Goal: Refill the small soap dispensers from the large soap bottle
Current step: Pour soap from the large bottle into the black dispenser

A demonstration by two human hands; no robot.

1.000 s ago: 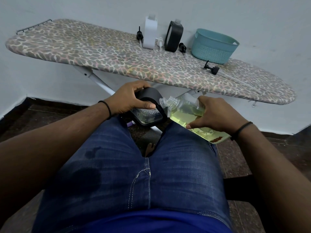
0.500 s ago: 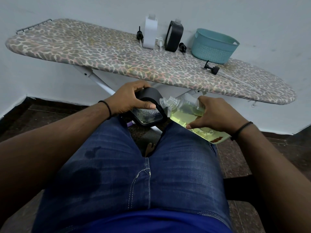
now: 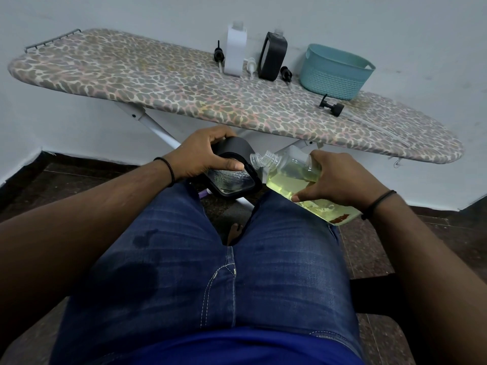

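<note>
You're mid-pour, seated, w/ both items held over your knees, near side of the ironing board [image 3: 158, 83]. Your left hand [image 3: 200, 156] is curled round the black soap dispenser [image 3: 232, 169], thumb pressed on its clear textured front, tilted so its top leans right. Can't see its opening from here, it's behind the bottle neck. Just right of it, touching or nearly so, is the large soap bottle [image 3: 297, 177]: clear, capless, threaded neck pointing left & slightly up at the dispenser, yellow-green soap pooled along its lower side, roughly half full. Your right hand [image 3: 334, 177] wraps over its body, fingers curled round it, thumb underneath.

Soap doesn't look to be reaching the neck yet, so next move prob. calls for tipping the base higher while keeping the mouth lined up w/ the dispenser's opening; go slow, jeans already look spotted.

Far side on the board: white dispenser [image 3: 235, 51], second black dispenser [image 3: 272, 56], loose pump heads [image 3: 331, 105], teal basket [image 3: 334, 71] at right. Those likely remain.
</note>
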